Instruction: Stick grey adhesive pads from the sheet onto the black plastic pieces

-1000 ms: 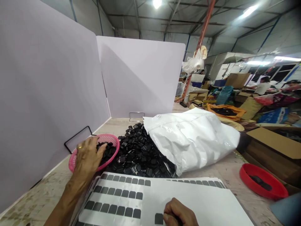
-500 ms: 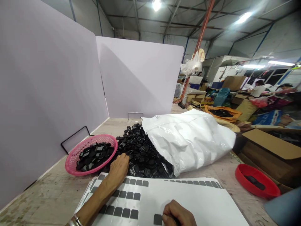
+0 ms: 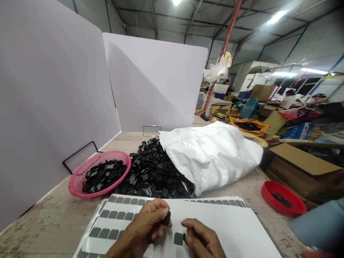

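My left hand (image 3: 150, 224) pinches a small black plastic piece (image 3: 166, 218) between thumb and fingers, above the sheets. My right hand (image 3: 200, 236) is curled low over the white sheet (image 3: 215, 218), a dark edge showing at its fingertips; what it holds is mostly hidden. Just left of those fingertips a single grey sticker (image 3: 178, 238) with rounded corners lies on the white backing. Rows of similar grey stickers (image 3: 113, 215) run along the left part of the stacked sheets. Behind them spreads a heap of black plastic pieces (image 3: 153, 172).
A pink basket (image 3: 73, 184) of black pieces stands left of the heap. The white sack (image 3: 212, 154) lies open towards it. At right are a red bowl (image 3: 268, 200) and a cardboard box (image 3: 303, 161). White panels (image 3: 153, 86) wall the table's left and back.
My left hand has come back from the heap to the sheets with a black piece in it. My right hand's fingers have lifted slightly off the lone sticker. The view has shifted a little.
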### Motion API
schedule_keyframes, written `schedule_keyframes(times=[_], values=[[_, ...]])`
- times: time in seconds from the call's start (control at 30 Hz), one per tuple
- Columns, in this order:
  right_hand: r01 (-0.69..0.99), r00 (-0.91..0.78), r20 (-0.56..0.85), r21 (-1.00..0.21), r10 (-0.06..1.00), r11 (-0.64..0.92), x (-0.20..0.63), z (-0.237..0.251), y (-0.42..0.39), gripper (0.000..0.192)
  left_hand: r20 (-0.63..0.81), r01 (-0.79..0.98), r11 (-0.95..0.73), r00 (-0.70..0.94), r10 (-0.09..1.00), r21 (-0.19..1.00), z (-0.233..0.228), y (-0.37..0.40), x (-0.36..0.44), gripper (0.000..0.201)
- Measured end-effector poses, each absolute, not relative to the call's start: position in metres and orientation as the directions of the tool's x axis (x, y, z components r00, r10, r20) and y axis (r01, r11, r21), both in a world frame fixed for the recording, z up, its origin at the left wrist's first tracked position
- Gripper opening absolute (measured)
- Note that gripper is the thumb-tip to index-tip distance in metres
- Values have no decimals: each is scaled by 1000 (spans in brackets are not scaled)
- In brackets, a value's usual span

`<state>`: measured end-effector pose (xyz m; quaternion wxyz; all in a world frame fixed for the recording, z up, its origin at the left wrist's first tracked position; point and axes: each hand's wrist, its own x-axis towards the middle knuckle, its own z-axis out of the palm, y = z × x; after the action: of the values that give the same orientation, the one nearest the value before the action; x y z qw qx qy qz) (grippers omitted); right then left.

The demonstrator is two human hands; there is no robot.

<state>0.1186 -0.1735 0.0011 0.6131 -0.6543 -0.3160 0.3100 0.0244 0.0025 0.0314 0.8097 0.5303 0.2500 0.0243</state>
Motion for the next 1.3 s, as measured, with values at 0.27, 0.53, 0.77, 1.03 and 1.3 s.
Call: schedule_keyframes(times=[0.27,0.53,0.77,1.03,1.3], values=[[-125,486,-84,-992,870,-26,116,4,-172,33,-388,170,674,903,186,719,20,-19,19,41],[87,442,-22,-994,897,-67,123,-8,-181,35,-319,167,512,921,224,843,13,-23,19,36],[634,559,451,-773,696,-9,121,6,-174,19,-349,196,554,919,184,809,20,-26,21,43],[828,366,476,-558,800,-48,124,3,-174,20,-360,204,567,916,177,798,20,-26,20,43],[860,341,452,-504,824,-79,125,1,-175,19,-361,209,551,915,182,808,14,-27,22,41]])
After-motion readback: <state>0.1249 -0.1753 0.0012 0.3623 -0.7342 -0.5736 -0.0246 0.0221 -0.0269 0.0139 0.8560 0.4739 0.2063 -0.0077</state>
